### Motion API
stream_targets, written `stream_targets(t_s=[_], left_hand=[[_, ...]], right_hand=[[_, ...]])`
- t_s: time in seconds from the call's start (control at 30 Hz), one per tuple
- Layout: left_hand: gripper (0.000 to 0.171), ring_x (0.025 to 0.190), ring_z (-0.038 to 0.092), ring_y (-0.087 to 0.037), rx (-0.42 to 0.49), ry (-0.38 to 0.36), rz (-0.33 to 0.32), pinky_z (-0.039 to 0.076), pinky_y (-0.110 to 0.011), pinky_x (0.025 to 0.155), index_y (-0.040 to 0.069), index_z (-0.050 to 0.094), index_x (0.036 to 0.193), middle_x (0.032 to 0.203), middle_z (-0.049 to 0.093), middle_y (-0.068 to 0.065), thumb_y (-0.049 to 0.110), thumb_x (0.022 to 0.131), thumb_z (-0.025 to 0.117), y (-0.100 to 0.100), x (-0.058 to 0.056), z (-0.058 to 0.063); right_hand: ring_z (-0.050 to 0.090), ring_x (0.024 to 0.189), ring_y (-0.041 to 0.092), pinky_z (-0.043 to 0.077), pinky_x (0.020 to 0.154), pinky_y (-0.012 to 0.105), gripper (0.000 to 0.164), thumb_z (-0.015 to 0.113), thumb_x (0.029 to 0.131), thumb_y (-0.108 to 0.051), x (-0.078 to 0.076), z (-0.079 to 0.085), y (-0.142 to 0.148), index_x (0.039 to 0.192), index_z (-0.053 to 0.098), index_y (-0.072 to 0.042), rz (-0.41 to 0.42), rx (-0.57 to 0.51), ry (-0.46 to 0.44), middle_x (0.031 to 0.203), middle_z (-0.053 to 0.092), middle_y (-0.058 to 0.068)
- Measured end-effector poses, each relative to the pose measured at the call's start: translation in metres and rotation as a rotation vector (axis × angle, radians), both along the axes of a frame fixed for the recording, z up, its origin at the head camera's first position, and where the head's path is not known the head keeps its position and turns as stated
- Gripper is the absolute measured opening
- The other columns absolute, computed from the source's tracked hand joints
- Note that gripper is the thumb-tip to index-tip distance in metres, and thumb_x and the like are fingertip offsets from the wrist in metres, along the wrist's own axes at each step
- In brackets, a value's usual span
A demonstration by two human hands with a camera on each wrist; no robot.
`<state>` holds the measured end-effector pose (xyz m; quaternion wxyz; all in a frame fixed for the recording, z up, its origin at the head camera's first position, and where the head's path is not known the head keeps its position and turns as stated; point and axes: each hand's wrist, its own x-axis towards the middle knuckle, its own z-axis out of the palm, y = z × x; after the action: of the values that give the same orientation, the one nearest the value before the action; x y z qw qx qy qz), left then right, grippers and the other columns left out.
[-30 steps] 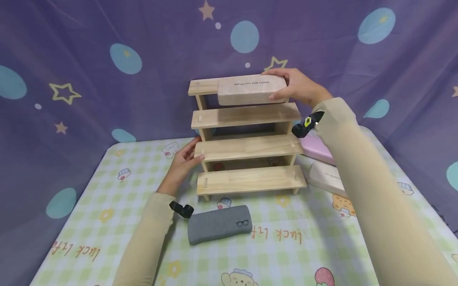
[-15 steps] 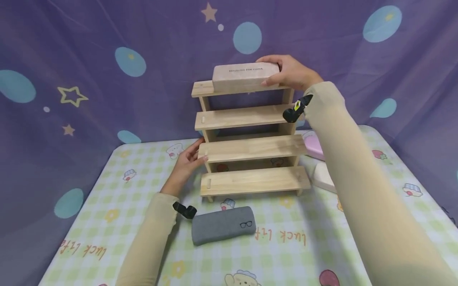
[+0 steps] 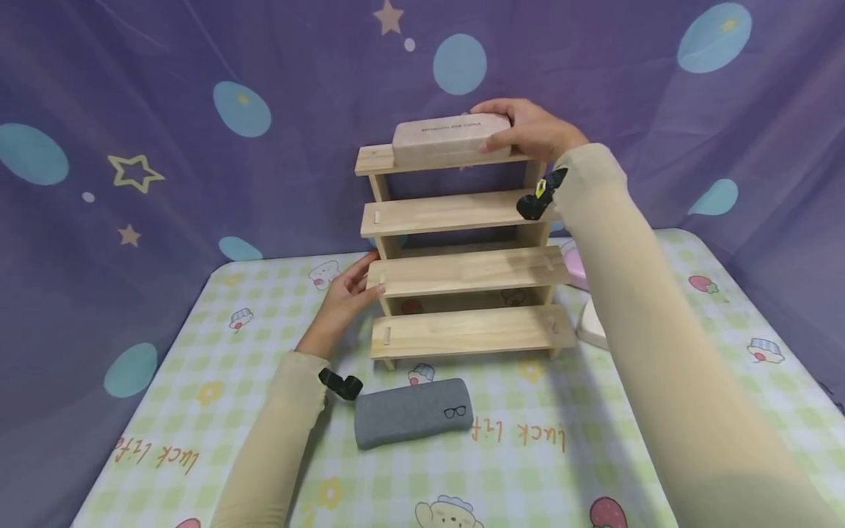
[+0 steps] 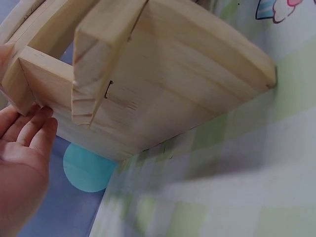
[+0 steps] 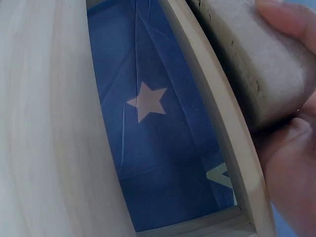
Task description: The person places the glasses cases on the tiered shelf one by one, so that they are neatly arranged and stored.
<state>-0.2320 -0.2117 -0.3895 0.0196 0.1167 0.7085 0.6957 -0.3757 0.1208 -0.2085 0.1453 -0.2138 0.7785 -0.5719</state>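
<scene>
While gripping the beige case (image 3: 441, 139) with the right hand (image 3: 533, 132), on the top board (image 3: 375, 159) just beneath that grip, holds the wooden rack (image 3: 469, 271) with the left hand (image 3: 342, 299), lower left.

Beige case (image 3: 436, 143), green-white checked cloth (image 3: 515, 480), seemingly pink case (image 3: 576, 268).
</scene>
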Motion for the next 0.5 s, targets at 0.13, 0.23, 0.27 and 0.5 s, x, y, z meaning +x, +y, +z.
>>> stream_targets(t_s=[0.13,0.23,0.27,0.5], left_hand=[[0.065,0.123,0.049,-0.021,0.004,-0.001,0.002,0.047,-0.02,0.092,0.002,0.033,0.146,0.146,0.037,-0.02,-0.003,0.087,0.06,0.0003,0.0011,0.0012],[0.065,0.124,0.048,-0.022,0.001,-0.008,0.006,0.047,-0.02,0.093,0.003,0.032,0.146,0.146,0.037,-0.019,-0.003,0.087,0.06,-0.0003,0.0016,0.0007],[0.065,0.125,0.048,-0.023,0.0,-0.01,0.008,0.047,-0.02,0.093,0.003,0.033,0.146,0.146,0.037,-0.019,-0.003,0.087,0.06,-0.0007,0.0017,0.0004],[0.066,0.13,0.042,-0.029,0.005,-0.004,0.006,0.046,-0.02,0.094,0.003,0.031,0.146,0.148,0.034,-0.017,-0.002,0.087,0.06,0.0,0.0046,0.0012]], right_hand=[[0.048,0.102,0.018,0.049,0.08,0.023,0.066,0.066,0.08,-0.001,0.0002,0.0009,-0.0007,0.141,0.041,-0.011,-0.008,0.004,0.0,0.124,0.045,0.004],[0.048,0.103,0.017,0.048,0.081,0.023,0.068,0.067,0.081,-0.002,0.0008,0.0012,-0.0009,0.142,0.04,-0.013,-0.018,0.032,-0.001,0.126,0.044,0.004],[0.047,0.103,0.017,0.048,0.081,0.023,0.069,0.067,0.081,-0.002,0.0006,0.0014,-0.0011,0.143,0.04,-0.013,-0.017,0.037,-0.003,0.126,0.044,0.004],[0.046,0.107,0.017,0.047,0.083,0.024,0.073,0.069,0.083,-0.008,0.0013,0.002,0.0009,0.147,0.034,-0.017,-0.01,0.113,0.014,0.134,0.04,0.005]])
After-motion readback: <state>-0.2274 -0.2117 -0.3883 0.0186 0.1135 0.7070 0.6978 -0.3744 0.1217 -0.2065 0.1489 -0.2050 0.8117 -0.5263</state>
